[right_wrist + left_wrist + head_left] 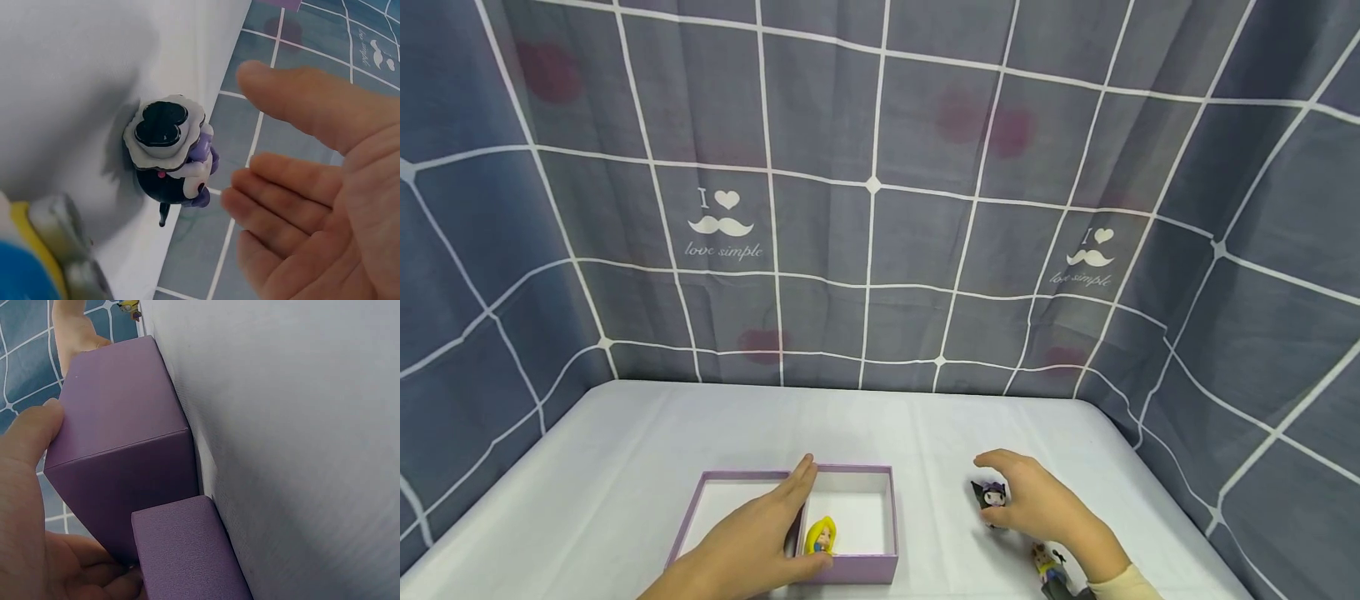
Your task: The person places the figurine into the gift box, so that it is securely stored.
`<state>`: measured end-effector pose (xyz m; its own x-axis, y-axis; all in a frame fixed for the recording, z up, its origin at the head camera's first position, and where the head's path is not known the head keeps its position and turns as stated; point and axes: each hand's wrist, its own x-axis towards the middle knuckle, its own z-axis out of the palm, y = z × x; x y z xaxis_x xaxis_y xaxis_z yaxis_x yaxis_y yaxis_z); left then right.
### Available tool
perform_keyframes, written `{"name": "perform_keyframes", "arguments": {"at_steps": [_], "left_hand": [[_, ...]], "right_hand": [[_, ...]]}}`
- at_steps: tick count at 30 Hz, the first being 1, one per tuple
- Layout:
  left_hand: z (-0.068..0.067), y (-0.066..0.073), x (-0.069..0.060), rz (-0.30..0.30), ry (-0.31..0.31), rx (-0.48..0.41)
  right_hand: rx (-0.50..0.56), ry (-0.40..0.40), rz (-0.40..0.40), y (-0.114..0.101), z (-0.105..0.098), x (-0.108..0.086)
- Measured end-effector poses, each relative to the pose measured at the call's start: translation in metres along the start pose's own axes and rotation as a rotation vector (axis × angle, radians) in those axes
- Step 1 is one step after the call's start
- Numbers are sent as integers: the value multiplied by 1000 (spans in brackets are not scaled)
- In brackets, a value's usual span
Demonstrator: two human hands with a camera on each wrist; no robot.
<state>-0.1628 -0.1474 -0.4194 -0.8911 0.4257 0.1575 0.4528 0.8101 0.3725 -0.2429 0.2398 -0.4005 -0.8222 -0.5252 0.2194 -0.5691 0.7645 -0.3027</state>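
Observation:
In the head view my left hand (748, 542) grips a purple box (867, 570), its thumb at the front wall and its fingers across the left wall; the left wrist view shows the thumb on the box (119, 406). A yellow-haired figure (822, 533) is inside, at the left front. My right hand (1045, 504) is spread beside a black-and-white figure (994, 495). In the right wrist view, a gap separates the fingers from that figure (164, 137), whose underside faces the camera.
Another purple-rimmed tray (688, 518) adjoins the box's left side, partly behind my left hand. Another figure (1047, 568) lies near my right wrist, on the white table (925, 433). Grid-patterned curtains (820, 225) stand behind and at both sides.

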Motion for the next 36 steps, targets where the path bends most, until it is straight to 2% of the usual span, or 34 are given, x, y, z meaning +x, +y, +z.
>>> {"name": "perform_keyframes", "arguments": {"at_steps": [16,36], "left_hand": [[0,0,-4,23,29,7],[0,-2,-2,41,26,-6]], "right_hand": [[-22,-120,30,3,2,-6],[-28,-71,17,-2,5,-4]]}}
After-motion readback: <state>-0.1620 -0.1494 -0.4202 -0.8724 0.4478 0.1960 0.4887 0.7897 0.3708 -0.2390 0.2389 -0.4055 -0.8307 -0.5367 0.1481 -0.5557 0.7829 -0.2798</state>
